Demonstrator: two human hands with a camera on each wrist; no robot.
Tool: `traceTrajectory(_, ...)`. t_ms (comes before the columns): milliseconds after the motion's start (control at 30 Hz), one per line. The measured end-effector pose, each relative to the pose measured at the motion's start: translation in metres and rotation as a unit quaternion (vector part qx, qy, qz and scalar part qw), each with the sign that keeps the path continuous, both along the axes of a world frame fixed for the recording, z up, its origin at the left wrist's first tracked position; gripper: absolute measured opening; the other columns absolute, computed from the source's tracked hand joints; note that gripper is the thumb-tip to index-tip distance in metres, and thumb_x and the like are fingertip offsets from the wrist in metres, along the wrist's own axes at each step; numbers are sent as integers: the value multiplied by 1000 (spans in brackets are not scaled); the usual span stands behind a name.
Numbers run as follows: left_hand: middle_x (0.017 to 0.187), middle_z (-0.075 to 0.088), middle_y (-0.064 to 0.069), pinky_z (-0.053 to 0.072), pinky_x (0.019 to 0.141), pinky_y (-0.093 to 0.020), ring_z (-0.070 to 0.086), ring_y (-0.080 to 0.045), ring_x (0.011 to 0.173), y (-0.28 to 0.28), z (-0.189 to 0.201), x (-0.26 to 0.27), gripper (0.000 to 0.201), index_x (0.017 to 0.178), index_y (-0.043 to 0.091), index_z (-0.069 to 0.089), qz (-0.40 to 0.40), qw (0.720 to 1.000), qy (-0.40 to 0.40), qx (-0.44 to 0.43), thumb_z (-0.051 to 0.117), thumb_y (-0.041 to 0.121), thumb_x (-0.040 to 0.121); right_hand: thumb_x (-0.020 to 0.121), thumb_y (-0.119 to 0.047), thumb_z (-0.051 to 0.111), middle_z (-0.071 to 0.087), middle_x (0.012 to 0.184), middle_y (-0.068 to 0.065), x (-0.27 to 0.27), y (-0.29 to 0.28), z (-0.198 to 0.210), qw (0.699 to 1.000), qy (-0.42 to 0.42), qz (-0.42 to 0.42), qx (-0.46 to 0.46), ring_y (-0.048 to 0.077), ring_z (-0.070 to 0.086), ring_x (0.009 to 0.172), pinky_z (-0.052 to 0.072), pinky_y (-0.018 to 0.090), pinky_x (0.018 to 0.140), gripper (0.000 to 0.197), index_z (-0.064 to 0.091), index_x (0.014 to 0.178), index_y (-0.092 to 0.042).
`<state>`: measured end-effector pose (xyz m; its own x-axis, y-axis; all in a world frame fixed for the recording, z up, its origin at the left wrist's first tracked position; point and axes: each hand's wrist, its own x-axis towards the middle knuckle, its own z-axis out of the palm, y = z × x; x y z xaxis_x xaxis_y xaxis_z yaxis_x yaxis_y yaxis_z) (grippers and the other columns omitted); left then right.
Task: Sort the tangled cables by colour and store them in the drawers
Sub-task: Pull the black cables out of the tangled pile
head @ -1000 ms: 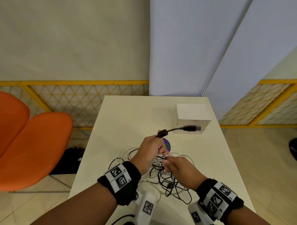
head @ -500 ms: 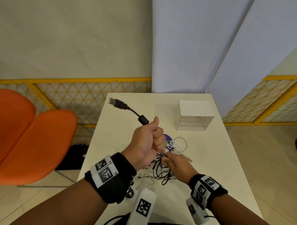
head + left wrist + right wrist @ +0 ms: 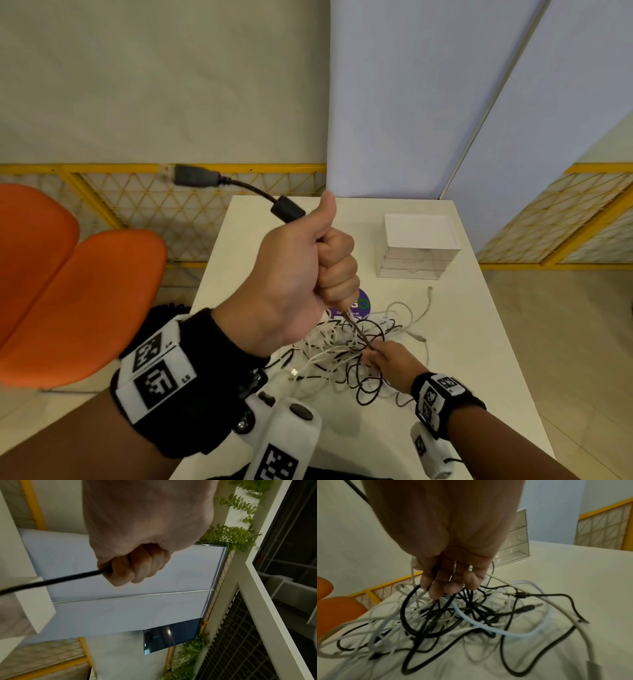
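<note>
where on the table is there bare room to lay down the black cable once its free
Bare white tabletop lies left of the clear drawer box, and along the right edge beyond the pile. It is crowded at the tangle of black and white cables, where the right hand rests.

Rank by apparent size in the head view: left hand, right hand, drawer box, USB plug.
1. left hand, raised near the camera, so inflated
2. drawer box
3. right hand
4. USB plug

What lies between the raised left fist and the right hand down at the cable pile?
In the head view, one taut stretch of the black cable runs from the left hand down to the right hand, over the tangled pile.
</note>
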<state>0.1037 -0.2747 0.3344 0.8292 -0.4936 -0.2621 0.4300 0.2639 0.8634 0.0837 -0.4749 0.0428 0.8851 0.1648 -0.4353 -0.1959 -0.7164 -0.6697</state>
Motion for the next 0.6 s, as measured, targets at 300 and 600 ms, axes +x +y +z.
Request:
traceTrajectory(300, 50, 17, 4, 10, 46, -23, 12, -11, 42, -8, -40, 14, 54, 67, 17, 38, -76, 987, 7, 143, 34, 58, 102, 104, -32, 42, 59, 67, -6, 6, -9, 23, 998, -44, 9, -38, 17, 59, 68, 49, 36, 73, 36, 58, 73, -23)
traceTrajectory(600, 59, 44, 5, 33, 42, -21, 38, -4, 41, -26, -120, 14, 45, 119, 15, 61, -159, 907, -84, 381, 28, 44, 108, 105, -38, 35, 51, 66, -5, 2, -3, 58, 985, -119, 89, -87, 13, 44, 62, 40, 33, 66, 38, 51, 78, -17)
